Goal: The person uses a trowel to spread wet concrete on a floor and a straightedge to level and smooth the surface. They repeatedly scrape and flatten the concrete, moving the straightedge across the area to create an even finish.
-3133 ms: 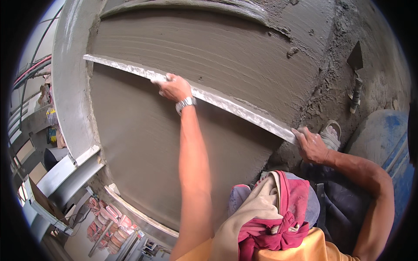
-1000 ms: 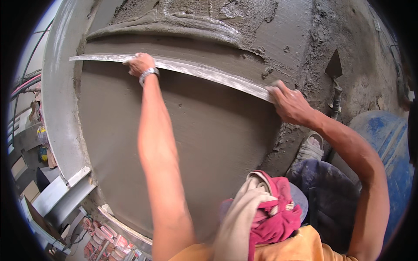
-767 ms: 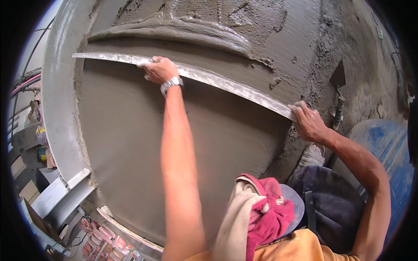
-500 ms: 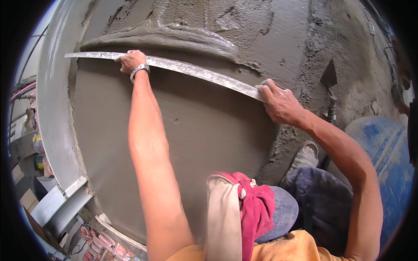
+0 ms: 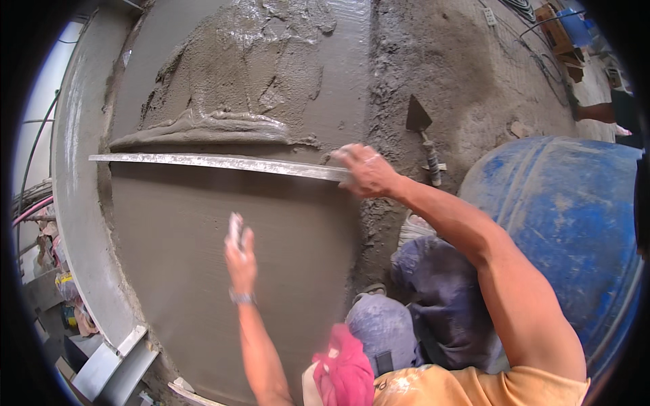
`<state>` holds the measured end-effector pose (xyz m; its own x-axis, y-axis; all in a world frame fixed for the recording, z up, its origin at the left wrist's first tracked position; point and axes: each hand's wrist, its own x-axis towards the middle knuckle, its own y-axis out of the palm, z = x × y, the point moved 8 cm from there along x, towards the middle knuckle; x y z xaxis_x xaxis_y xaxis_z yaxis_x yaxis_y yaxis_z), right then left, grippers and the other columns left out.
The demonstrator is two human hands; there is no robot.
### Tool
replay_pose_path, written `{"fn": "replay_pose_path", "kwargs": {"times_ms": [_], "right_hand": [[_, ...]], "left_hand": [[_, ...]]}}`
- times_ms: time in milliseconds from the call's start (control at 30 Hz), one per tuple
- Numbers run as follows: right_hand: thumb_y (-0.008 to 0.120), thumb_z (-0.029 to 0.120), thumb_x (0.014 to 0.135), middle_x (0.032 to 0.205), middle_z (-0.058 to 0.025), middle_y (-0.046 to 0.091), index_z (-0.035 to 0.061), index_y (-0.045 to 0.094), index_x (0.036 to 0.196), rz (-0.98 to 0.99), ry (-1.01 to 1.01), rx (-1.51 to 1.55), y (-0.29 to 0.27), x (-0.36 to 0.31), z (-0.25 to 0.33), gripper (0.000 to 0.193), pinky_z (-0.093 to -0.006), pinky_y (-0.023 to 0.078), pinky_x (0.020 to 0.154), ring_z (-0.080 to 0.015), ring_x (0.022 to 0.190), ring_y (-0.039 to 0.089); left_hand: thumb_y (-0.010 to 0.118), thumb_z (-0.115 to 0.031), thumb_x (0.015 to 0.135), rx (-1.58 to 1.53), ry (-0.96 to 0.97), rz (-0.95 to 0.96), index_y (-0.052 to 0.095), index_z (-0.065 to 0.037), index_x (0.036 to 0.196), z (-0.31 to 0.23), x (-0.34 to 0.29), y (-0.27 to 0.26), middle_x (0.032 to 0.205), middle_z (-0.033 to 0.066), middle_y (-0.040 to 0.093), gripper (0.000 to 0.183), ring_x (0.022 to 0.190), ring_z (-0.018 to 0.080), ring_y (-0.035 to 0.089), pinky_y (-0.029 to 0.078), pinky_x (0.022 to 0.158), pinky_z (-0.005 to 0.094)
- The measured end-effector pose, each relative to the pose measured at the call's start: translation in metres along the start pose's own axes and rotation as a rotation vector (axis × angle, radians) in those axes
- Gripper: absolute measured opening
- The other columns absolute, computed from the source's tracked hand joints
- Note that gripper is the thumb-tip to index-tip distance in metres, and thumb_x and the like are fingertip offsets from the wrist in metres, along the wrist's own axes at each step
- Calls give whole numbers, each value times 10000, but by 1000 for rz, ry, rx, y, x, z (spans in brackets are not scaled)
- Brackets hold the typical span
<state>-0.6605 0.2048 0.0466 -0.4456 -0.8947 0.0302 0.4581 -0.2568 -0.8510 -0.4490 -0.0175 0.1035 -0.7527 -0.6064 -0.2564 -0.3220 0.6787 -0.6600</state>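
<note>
A long, pale metal straightedge (image 5: 217, 162) lies across the wet grey mortar surface (image 5: 183, 271). Its right end is gripped by my right hand (image 5: 367, 171), whose fingers are closed around it and smeared with mortar. My left hand (image 5: 242, 254), wearing a watch at the wrist, is off the bar and hovers over the smoothed mortar below its middle. That hand is somewhat blurred; its fingers point upward with the thumb apart, and I see nothing held in it. A thick roll of mortar (image 5: 203, 130) sits just beyond the straightedge, with rough mortar further up.
A pointed trowel (image 5: 421, 125) lies on the rough ground to the right. Beside my right arm is a large blue drum (image 5: 562, 223). A grey metal beam (image 5: 84, 203) borders the left side. Another person's arm (image 5: 599, 113) shows at far right.
My left hand has let go of the straightedge and drawn back toward me. My right hand still holds its end. The view has shifted, so the bar appears lower.
</note>
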Motion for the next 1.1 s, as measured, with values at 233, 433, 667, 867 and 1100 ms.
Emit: {"fn": "replay_pose_path", "kwargs": {"times_ms": [233, 433, 667, 867, 1100], "right_hand": [[669, 235, 758, 1218, -234, 469, 18, 416, 1217, -175, 1349, -131, -28, -155, -197, 567, -473, 384, 938, -362, 1151, 451], [615, 287, 799, 986, -310, 588, 32, 467, 1090, -139, 1275, 156, -34, -185, -165, 414, -538, 460, 784, -474, 934, 573], [643, 349, 799, 951, -301, 617, -31, 484, 1103, -103, 1219, 381, -99, -178, -39, 512, -507, 456, 805, -459, 945, 583], [699, 297, 753, 800, -203, 655, -62, 513, 1027, 32, 1323, 422, -167, -209, 1, 488, -411, 515, 598, -319, 697, 661], [701, 317, 735, 1002, -261, 627, -52, 523, 1077, -6, 1358, 578, -150, -191, -16, 533, -428, 477, 833, -390, 974, 604]], "left_hand": [[487, -204, 927, -513, -533, 315, 363, 2, 1383, -40, -199, 32, 1293, 131, 526, 515, 1109, 206, 547, 393, 985, 308], [489, -201, 923, -623, -715, 486, 363, 0, 1383, -95, -258, 17, 1292, 129, 526, 518, 1109, 206, 546, 393, 984, 308], [490, -199, 917, -664, -816, 436, 364, -2, 1383, -135, -297, -66, 1291, 128, 526, 522, 1108, 205, 545, 394, 984, 307], [491, -196, 912, -670, -833, 470, 365, -3, 1384, -170, -318, -99, 1291, 127, 526, 525, 1108, 204, 544, 394, 983, 306], [492, -194, 906, -609, -875, 430, 365, -5, 1384, -185, -289, -129, 1290, 126, 527, 529, 1108, 203, 543, 394, 982, 306]]}}
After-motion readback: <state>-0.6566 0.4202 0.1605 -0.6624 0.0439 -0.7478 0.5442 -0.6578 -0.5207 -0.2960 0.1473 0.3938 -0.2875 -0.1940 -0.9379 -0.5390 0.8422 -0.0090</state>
